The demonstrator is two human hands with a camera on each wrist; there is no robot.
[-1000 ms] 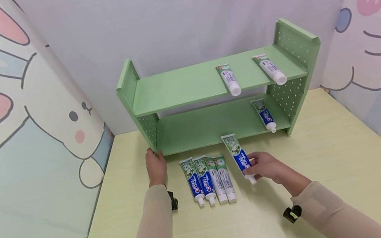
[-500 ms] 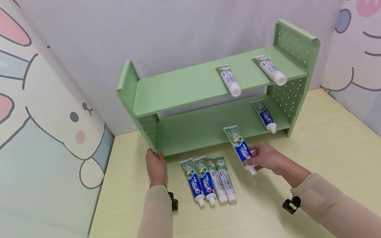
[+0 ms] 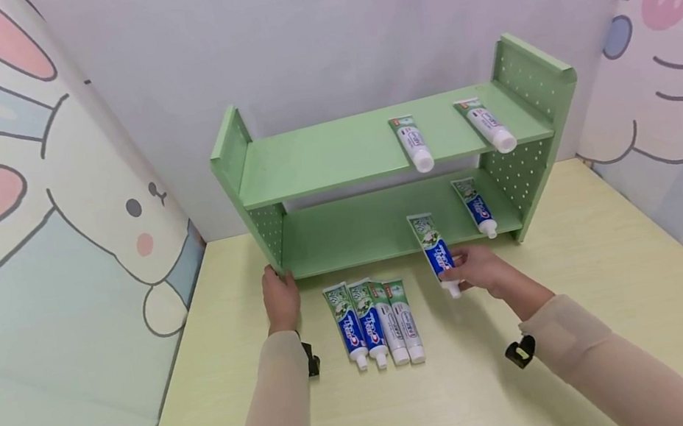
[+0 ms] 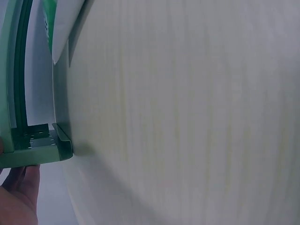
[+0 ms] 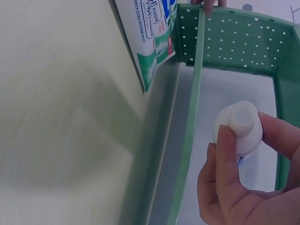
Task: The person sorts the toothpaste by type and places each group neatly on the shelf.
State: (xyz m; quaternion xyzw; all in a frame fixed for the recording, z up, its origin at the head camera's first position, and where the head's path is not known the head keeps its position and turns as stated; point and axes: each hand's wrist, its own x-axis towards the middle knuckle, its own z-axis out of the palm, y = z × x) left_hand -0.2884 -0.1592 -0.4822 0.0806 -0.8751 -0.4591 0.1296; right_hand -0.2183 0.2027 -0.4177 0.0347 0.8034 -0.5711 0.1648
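My right hand (image 3: 481,269) pinches a blue, green and white toothpaste tube (image 3: 433,247) near its cap end. That tube is raised in front of the lower board, its flat end toward the shelf. In the right wrist view, thumb and fingers surround its white cap (image 5: 243,119). My left hand (image 3: 281,298) grips the lower front corner of the green shelf's (image 3: 320,164) left side panel; in the left wrist view, part of the hand (image 4: 23,197) shows beside the panel. Between my hands, several tubes lie side by side on the table, including a blue one (image 3: 347,324) and a white one (image 3: 404,322).
Two white-and-green tubes (image 3: 413,144) (image 3: 485,124) lie on the upper board toward the right. A blue-and-green tube (image 3: 475,208) lies on the lower board near the right panel. The pale table (image 3: 388,421) extends in front; printed cloth walls surround it.
My right hand has carried the held tube forward and slightly right, so its flat end now overlaps the lower board in view. The left hand has stayed at the shelf corner.
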